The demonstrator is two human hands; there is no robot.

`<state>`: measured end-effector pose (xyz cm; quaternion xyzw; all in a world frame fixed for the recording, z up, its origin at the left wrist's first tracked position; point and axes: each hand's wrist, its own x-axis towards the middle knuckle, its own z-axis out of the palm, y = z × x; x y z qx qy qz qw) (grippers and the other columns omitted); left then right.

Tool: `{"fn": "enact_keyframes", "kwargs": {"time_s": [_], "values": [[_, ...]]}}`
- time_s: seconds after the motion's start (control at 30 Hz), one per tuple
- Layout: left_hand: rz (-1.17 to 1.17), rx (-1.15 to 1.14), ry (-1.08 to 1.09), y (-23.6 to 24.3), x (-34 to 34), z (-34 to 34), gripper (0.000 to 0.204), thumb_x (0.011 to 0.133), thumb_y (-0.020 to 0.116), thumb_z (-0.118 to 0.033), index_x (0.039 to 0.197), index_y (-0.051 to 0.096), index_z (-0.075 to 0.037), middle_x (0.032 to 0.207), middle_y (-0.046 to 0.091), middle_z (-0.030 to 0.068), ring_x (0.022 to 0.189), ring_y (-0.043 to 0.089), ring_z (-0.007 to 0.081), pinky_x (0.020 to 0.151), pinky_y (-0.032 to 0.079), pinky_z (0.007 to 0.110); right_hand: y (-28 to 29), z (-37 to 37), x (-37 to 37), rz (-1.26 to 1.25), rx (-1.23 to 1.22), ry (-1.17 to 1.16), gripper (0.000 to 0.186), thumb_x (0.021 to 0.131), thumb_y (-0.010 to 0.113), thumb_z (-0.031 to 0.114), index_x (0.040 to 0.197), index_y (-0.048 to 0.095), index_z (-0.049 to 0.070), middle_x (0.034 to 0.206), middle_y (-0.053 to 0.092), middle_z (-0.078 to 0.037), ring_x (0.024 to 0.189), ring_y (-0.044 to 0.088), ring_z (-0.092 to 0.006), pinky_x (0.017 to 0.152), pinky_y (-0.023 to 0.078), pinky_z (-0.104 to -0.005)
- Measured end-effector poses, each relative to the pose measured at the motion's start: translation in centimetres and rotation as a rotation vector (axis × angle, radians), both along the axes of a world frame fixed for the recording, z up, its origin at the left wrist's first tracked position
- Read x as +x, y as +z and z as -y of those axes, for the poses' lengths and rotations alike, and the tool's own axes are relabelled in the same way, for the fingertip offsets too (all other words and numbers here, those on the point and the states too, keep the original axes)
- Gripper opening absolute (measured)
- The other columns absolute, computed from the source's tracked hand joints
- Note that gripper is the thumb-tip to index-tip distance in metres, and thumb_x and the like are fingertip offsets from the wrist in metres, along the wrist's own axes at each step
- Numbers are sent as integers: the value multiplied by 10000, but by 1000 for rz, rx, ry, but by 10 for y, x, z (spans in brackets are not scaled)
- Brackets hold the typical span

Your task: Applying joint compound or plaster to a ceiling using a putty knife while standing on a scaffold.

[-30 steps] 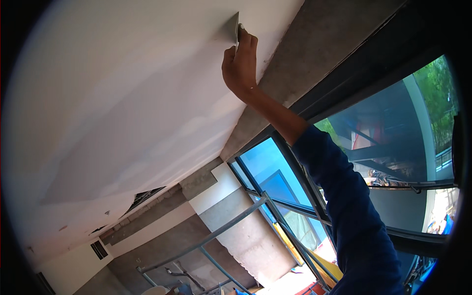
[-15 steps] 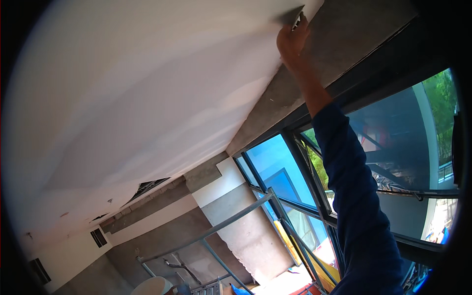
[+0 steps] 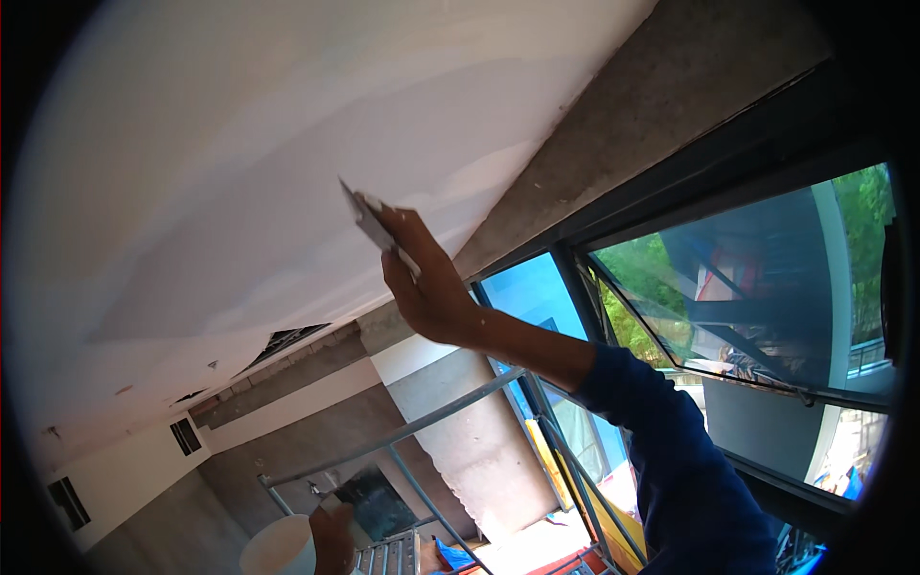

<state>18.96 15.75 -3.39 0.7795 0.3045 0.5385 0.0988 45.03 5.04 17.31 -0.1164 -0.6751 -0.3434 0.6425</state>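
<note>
My right hand [image 3: 429, 287], in a blue sleeve, is shut on a flat metal putty knife [image 3: 374, 222], raised slightly below the white ceiling [image 3: 220, 144], which has patchy pale coating. At the bottom, my left hand [image 3: 331, 535] is closed on what looks like a dark square plate tool [image 3: 377, 498], held up beside a white bucket [image 3: 273, 546]; its fingers are partly hidden.
Metal scaffold rails [image 3: 450, 412] cross below, with a slatted platform [image 3: 383, 558]. On the right are dark-framed windows [image 3: 743, 287], one pane tilted out. Bare concrete beams [image 3: 613, 115] border the ceiling; yellow panels [image 3: 546, 450] stand by the windows.
My right hand with the knife has moved from the ceiling's upper right edge down and to the left. My left hand and the dark plate have come into view at the bottom.
</note>
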Motion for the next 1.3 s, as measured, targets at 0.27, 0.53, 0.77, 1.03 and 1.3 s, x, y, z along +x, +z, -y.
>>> {"fn": "enact_keyframes", "kwargs": {"time_s": [0.27, 0.53, 0.77, 1.03, 1.3], "values": [[471, -4, -671, 35, 68, 32, 263, 832, 493, -202, 1028, 561, -40, 887, 642, 99, 749, 646, 193, 651, 539, 292, -147, -6, -12, 459, -153, 114, 685, 760, 581, -123, 1341, 340, 148, 1362, 330, -178, 1231, 395, -376, 953, 455, -422], [859, -509, -1097, 52, 80, 39, 290, 856, 488, -160, 1092, 531, 4, 999, 629, 111, 866, 640, 189, 749, 529, 313, -206, -17, 48, -101, -694, -77, 499, 814, 481, -64, 1298, 408, 33, 1237, 509, -148, 1170, 488, -260, 952, 427, -341], [692, 15, -682, 46, 81, 30, 372, 897, 485, -131, 1225, 458, 41, 1081, 585, 101, 927, 586, 144, 822, 475, 279, -212, 18, 18, -622, -1085, 903, 300, 854, 505, 52, 1134, 506, -56, 948, 634, -111, 874, 647, -189, 784, 537, -298], [76, 164, -400, 45, 95, 51, 346, 910, 428, -120, 1231, 491, -8, 740, 592, 65, 662, 539, 99, 634, 444, 265, -221, -7, 19, -617, -1057, 551, 266, 841, 521, 60, 1082, 491, -49, 1012, 562, -139, 889, 624, -238, 759, 544, -329], [-331, -54, -291, 37, 74, 42, 344, 846, 450, -135, 1158, 534, -14, 699, 598, 171, 634, 617, 234, 621, 477, 334, -143, 24, 96, -671, -600, 775, 318, 843, 521, 47, 1153, 481, -13, 1024, 593, -92, 959, 595, -197, 851, 490, -343]]}}
